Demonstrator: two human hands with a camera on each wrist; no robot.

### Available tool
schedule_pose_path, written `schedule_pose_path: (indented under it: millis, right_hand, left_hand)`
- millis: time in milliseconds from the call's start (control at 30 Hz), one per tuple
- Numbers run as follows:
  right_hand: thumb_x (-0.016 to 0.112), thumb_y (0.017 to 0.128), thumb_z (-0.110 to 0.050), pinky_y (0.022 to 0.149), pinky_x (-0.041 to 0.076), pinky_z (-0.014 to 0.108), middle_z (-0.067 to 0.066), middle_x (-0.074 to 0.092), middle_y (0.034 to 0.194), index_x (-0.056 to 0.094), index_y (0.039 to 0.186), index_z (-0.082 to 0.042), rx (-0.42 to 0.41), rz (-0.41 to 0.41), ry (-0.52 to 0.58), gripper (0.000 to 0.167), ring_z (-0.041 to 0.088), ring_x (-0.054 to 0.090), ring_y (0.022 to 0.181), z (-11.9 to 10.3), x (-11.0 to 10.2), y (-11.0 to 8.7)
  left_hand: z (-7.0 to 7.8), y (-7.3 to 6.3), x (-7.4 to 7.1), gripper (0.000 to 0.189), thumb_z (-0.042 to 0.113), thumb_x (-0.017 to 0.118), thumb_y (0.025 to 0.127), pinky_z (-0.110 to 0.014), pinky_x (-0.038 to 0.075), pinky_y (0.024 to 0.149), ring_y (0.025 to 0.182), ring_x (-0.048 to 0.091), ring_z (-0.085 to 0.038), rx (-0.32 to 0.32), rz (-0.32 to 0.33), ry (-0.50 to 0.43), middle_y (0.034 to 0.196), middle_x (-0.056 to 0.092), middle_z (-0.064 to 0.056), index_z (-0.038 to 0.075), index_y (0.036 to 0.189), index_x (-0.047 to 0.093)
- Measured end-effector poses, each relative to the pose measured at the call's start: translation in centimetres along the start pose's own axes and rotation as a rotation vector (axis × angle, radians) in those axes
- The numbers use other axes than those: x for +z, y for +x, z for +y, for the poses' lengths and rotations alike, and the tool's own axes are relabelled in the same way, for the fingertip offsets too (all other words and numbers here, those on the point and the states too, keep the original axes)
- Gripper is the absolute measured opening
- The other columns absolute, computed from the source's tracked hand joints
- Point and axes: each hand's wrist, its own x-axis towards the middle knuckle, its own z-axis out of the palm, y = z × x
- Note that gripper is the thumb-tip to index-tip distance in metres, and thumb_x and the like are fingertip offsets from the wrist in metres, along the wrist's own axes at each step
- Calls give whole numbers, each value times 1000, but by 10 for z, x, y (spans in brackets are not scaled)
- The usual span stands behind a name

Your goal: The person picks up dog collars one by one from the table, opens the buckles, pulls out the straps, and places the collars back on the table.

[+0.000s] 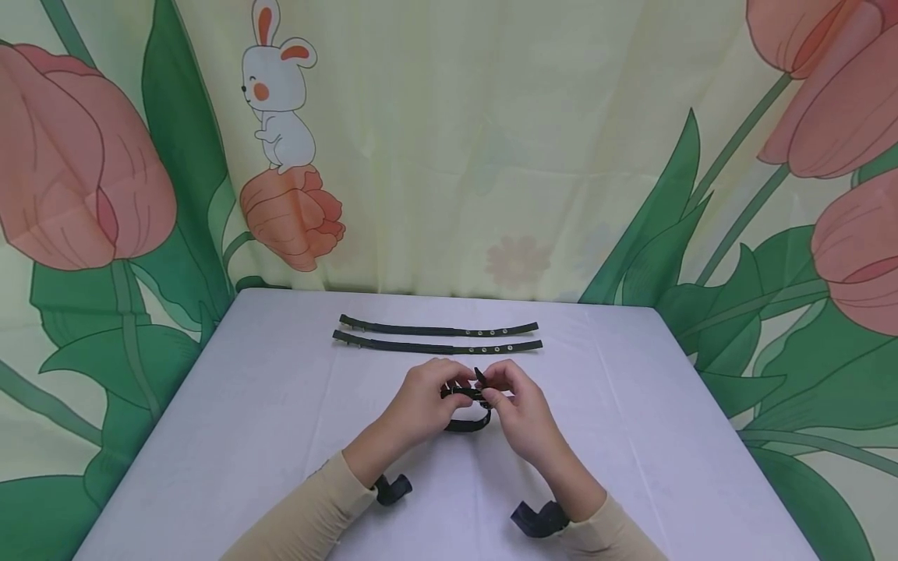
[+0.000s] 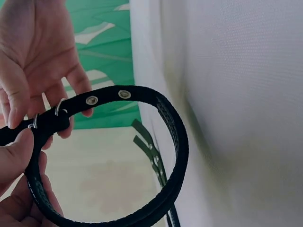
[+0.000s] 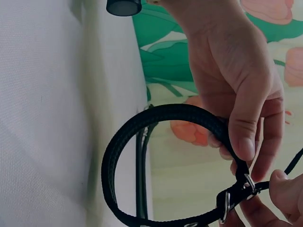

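A black buckled collar (image 1: 468,425), bent into a loop, hangs between both hands above the white table. My left hand (image 1: 419,399) grips the band beside the buckle, its thumb (image 3: 246,137) lying along the strap in the right wrist view. The right hand (image 1: 525,413) pinches the strap's free end just past the metal buckle (image 3: 249,183). That tip (image 1: 480,377) sticks up between the hands. A metal ring (image 3: 226,208) sits next to the buckle, and round eyelets (image 2: 124,94) show along the band. Fingers partly hide the buckle in the head view.
Two more black collars, an upper one (image 1: 421,329) and a lower one (image 1: 414,345), lie straight and side by side farther back on the white table (image 1: 617,467). A printed curtain (image 1: 449,156) hangs behind. Dark wrist cameras (image 1: 539,520) sit beneath the forearms.
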Motion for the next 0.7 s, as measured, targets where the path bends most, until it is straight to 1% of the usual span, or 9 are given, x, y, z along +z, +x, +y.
schedule_pose_path:
  millis: [133, 200, 400, 700]
  right_hand:
    - [64, 104, -1, 94, 62, 32, 7, 73, 116, 64, 119, -10, 7, 9, 11, 17, 23, 69, 114, 0, 1, 1]
    - [62, 105, -1, 95, 62, 33, 8, 72, 117, 62, 120, -8, 17, 12, 37, 17, 24, 69, 116, -1, 2, 1]
    - [59, 108, -2, 95, 62, 29, 14, 68, 122, 59, 125, -5, 47, 18, 135, 18, 27, 69, 124, 0, 4, 2]
    - [58, 108, -2, 92, 61, 27, 13, 69, 120, 58, 127, -8, 67, 46, 154, 20, 22, 71, 116, 0, 7, 4]
  left_hand:
    - [0, 0, -1, 25, 3, 87, 87, -28, 60, 81, 98, 71, -16, 26, -9, 26, 105, 78, 0, 13, 109, 80]
    - [0, 0, -1, 24, 1, 86, 88, -30, 61, 84, 101, 70, -16, 22, -10, 28, 107, 78, 0, 14, 107, 79]
    - [1, 0, 1, 24, -3, 84, 87, -35, 61, 91, 106, 70, -16, -7, 0, 9, 108, 77, 1, 14, 104, 79]
    - [1, 0, 0, 25, -5, 82, 89, -34, 62, 90, 108, 70, -15, -58, 0, -38, 110, 76, 1, 14, 105, 79]
